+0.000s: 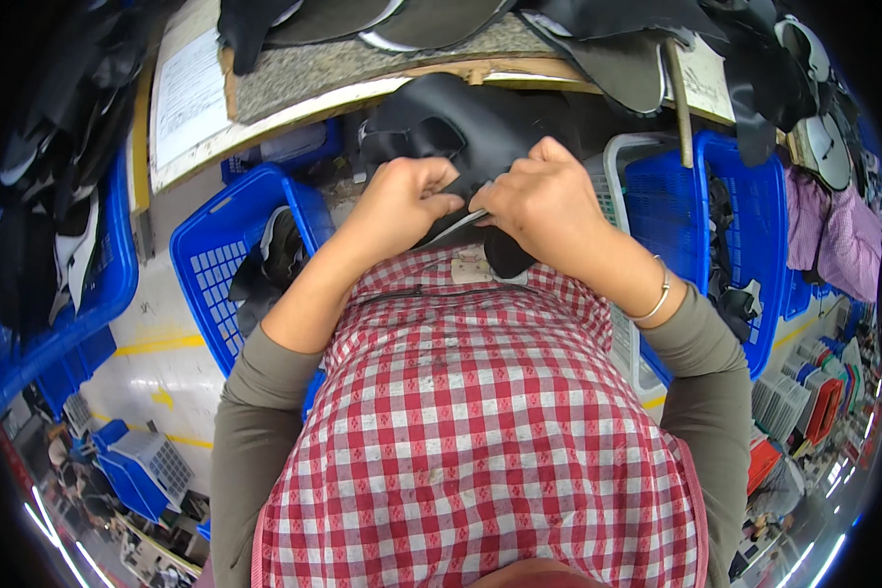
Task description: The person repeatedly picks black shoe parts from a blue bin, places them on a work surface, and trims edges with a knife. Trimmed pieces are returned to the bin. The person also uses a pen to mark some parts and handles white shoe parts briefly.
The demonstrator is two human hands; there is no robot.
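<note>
We see both hands working close to the body, just above a red-and-white checked apron (pixel 470 421). The left hand (pixel 402 201) is clenched on the edge of a black shoe-upper piece (pixel 441 122), thumb on top and fingers curled beneath. The right hand (pixel 544 201) grips the same piece from the other side, touching the left at the fingertips; a thin light-coloured strip (pixel 461 225) shows between them along the piece's lower edge. The black piece rises away from the hands toward the front edge of the surface (pixel 363 59), its upper part curved and folded. A metal bangle (pixel 657 294) sits on the right wrist, and olive-grey sleeves (pixel 255 431) are pushed up on both forearms.

We note a blue plastic basket (pixel 220 265) to the left of the hands, holding dark cut pieces, and a second blue basket (pixel 745 196) to the right, also with dark pieces inside. More black pieces (pixel 617 49) lie on top of the surface, and a white paper sheet (pixel 191 93) rests on its left end
</note>
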